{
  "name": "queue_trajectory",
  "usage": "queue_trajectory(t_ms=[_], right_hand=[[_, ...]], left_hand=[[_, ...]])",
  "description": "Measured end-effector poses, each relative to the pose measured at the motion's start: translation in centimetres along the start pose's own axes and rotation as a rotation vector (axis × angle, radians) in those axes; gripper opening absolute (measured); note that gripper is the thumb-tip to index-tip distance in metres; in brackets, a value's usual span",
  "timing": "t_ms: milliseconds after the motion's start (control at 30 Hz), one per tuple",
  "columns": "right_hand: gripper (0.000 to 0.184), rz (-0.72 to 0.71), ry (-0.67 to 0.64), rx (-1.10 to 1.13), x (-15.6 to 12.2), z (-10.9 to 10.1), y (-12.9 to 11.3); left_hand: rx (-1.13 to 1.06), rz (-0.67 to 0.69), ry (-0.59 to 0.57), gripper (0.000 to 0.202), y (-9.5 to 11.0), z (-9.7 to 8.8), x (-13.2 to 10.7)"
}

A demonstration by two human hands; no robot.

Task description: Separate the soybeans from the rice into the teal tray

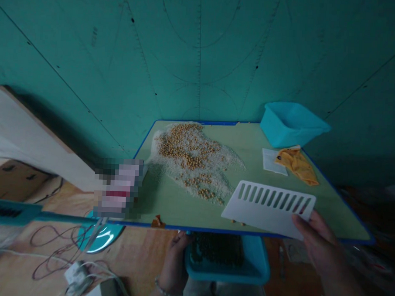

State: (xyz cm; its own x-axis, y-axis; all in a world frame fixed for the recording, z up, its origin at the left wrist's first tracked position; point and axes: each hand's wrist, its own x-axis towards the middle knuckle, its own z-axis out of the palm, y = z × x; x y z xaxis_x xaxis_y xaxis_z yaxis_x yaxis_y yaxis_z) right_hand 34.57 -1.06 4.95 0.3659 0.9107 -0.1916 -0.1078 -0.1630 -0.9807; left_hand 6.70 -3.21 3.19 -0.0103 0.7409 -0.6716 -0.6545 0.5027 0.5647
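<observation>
My right hand (322,240) is closed on the right end of a flat white plastic scraper (263,212) with a row of slots along its upper edge. The scraper is tilted over the front right part of the table. Below the table's front edge, my left hand (177,256) grips the left side of a blue plastic basin (227,276); dark contents show inside it. Left of the scraper spreads a heap of white rice-like grains (229,160), with tan soybean-like beans (193,161) mixed in. A couple of loose beans (238,222) lie by the front edge.
The table (341,219) has a blue rim. At its back right stands a blue bin (290,130), near a yellow cloth (298,165) and a white sheet (273,162). A blurred-out object (120,192) is at the left edge. Cables (77,273) lie on the floor.
</observation>
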Motion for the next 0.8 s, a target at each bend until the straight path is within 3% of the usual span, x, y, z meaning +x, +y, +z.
queue_trajectory(t_ms=[167,300,400,467,567,667,800], right_hand=[[0.041,0.003,0.053,-0.030,-1.3,0.6,1.0],[0.039,0.028,-0.011,-0.016,-2.2,1.0,1.6],[0.039,0.053,-0.066,0.022,-2.2,1.4,1.0],[0.038,0.024,-0.031,0.076,-1.5,2.1,0.1],[0.038,-0.059,0.045,0.205,0.2,3.4,-1.7],[0.040,-0.078,-0.008,0.244,2.0,4.7,-2.9],[0.042,-0.029,-0.097,0.185,3.3,6.0,-3.1]], left_hand=[[0.024,0.005,-0.048,0.018,-0.4,0.5,-0.1],[0.077,-0.011,-0.066,0.017,-1.1,0.8,-0.1],[0.104,-0.008,-0.105,0.014,-1.3,0.8,-0.1],[0.107,-0.023,-0.117,0.012,-1.2,0.6,-0.2],[0.095,-0.027,-0.090,0.013,-0.7,0.0,-0.4],[0.089,-0.005,-0.034,0.017,-0.1,-1.1,-0.3],[0.144,0.051,0.090,0.006,0.2,-3.1,0.3]])
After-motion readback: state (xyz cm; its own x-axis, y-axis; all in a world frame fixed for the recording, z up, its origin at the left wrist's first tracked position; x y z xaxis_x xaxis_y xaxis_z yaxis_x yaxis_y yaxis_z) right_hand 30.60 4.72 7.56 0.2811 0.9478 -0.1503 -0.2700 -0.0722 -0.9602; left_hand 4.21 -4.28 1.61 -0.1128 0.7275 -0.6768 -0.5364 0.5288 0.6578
